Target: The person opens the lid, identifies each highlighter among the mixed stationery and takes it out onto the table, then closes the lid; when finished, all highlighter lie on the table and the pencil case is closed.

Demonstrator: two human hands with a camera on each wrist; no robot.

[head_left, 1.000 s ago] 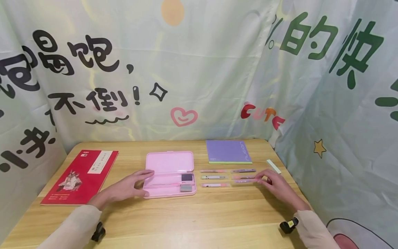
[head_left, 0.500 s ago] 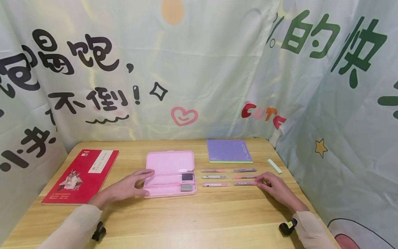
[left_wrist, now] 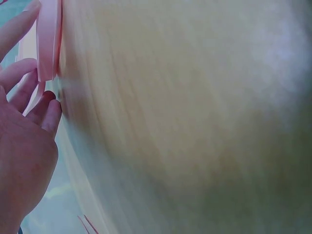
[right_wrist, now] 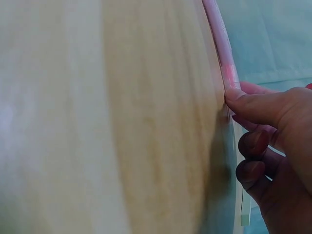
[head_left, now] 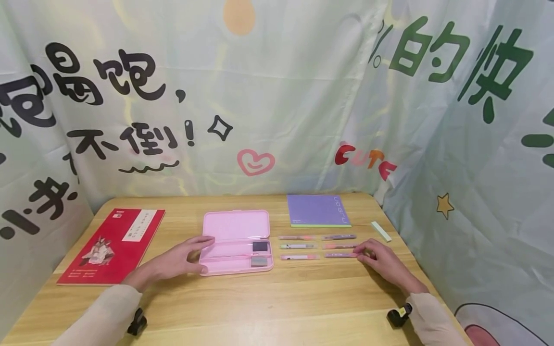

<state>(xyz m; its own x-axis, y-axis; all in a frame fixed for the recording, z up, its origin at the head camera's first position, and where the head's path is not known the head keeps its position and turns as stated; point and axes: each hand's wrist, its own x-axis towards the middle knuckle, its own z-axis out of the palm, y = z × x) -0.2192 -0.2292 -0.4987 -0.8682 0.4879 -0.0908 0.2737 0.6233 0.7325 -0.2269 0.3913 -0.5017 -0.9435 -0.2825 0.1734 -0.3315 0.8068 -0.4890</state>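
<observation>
A pink pencil case [head_left: 222,266] lies with its lid folded back in the middle of the table, a dark block [head_left: 259,246] and a grey block [head_left: 259,262] in the right ends of its compartments. My left hand [head_left: 179,259] holds its left end, thumb at the front corner and fingers along the side; the left wrist view shows the pencil case [left_wrist: 48,41] between them. To the right, several pens lie in two columns. My right hand [head_left: 383,262] pinches the right end of the nearest right pen [head_left: 339,255], thumb [right_wrist: 248,103] on its tip, the pen lying flat.
A purple notebook [head_left: 318,210] lies behind the pens. A pale green strip [head_left: 381,231] is at the right edge, beyond my right hand. The red book [head_left: 110,247] lies at left. Fabric curtains [head_left: 277,105] close in the table [head_left: 268,312] at the back and sides.
The pen in my right hand has come slightly toward me, away from the pen behind it, and now lies level with the front pen of the left column. My left hand has stayed put.
</observation>
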